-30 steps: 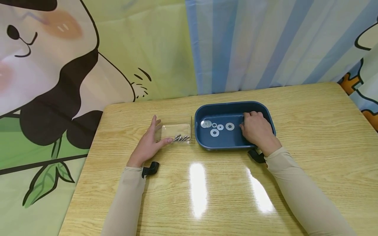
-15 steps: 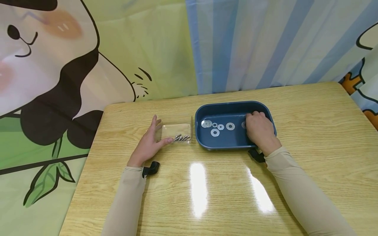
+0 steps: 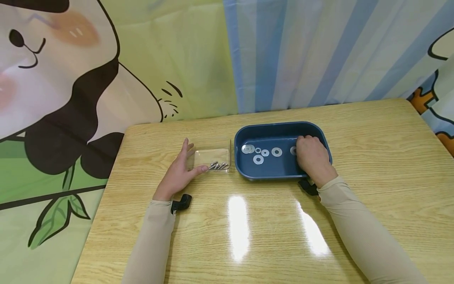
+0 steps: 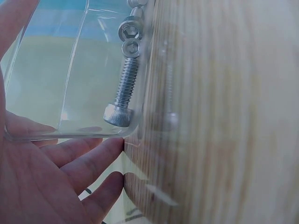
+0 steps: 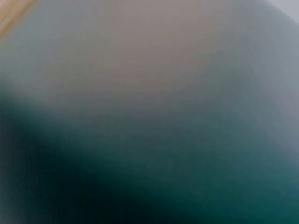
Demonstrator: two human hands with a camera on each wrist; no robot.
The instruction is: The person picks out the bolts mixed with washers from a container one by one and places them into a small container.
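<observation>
At the left end of a clear plastic box [image 3: 212, 154], my left hand [image 3: 175, 173] holds it, thumb along the front wall and fingers along the end. Several silver socket-head screws lie in that box; one screw [image 4: 121, 93] shows close up in the left wrist view. My right hand [image 3: 312, 157] reaches down inside a blue tray [image 3: 280, 176], at its right end, with the fingers bent. A flat washer [image 3: 293, 150] is partly visible beside these fingers. Whether they pinch anything is hidden, and the right wrist view is only blur.
More washers lie on the tray floor, among them a large washer [image 3: 276, 152] and one washer [image 3: 258, 159] nearer the front. Both containers stand side by side on a wooden table [image 3: 213, 228]. A patterned curtain [image 3: 198, 59] hangs behind its far edge.
My right hand has shifted slightly right in the tray, and a washer now shows left of its fingers. The left hand and the box have stayed where they were.
</observation>
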